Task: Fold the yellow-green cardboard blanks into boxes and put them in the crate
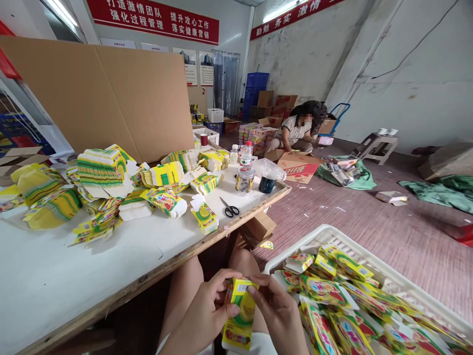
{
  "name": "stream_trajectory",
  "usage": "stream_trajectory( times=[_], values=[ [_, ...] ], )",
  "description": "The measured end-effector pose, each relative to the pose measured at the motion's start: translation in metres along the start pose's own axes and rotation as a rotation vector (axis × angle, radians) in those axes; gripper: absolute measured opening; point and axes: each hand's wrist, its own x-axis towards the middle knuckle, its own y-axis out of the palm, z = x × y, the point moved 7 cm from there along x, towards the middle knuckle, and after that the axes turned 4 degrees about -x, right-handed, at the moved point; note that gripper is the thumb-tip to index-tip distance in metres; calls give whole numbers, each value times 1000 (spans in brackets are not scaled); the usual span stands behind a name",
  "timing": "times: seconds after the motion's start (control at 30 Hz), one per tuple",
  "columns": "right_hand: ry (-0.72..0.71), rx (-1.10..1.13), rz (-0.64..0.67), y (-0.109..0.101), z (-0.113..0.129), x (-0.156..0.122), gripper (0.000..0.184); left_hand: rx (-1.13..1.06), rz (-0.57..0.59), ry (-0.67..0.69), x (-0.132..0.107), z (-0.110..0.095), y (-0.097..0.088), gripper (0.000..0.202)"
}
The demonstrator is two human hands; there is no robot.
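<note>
A small yellow and green printed carton stands upright over my lap, its barcode end at the top. My left hand is closed round its left side, thumb on the front. At the upper right edge, my right hand pinches the carton with its thumb near the barcode. To the right, a cream plastic basket holds several cartons of the same print. Stacks of flattened cartons lie on the white table, and one loose carton is near its edge.
Black scissors, a clear jar, a bottle and a dark cup stand near the table's right corner. A large cardboard sheet rises behind the stacks. Beyond, a person crouches by a cardboard box.
</note>
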Motion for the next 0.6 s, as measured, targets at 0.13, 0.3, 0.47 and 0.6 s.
stream_trajectory(
  times=[0.13,0.3,0.47,0.6],
  values=[
    [-22,68,24,2,3,-1,25,70,-35,68,1,-6,-3,29],
    [-15,102,60,9,4,-7,21,98,-95,129,2,-13,-2,28],
    [-153,-208,-226,-26,12,-1,26,360,-172,265,31,-8,-20,34],
    [-226,-611,-676,-75,29,-3,36,647,-390,388,70,9,-70,58]
  ],
)
